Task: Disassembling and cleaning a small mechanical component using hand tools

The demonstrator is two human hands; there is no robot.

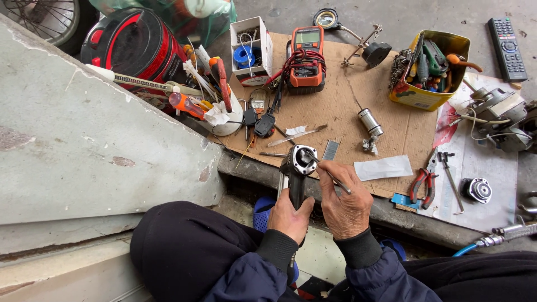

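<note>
The black tool body stands almost straight up, in front of the person's knees and just at the near edge of the cardboard sheet. It is long and dark, and its top end has a round shiny metal ring that faces up toward the camera. The left hand is wrapped tight around its lower part. The right hand pinches a thin metal rod between thumb and fingers. The rod slants up and to the left, and its tip touches the shiny ring.

The cardboard is brown, flat and rough. On it lie a small silver cylinder, a white paper strip and an orange meter with red wires wound around it. A yellow tin full of tools sits farther right. Red-handled pliers lie near the right hand. A black remote lies on the grey floor.
</note>
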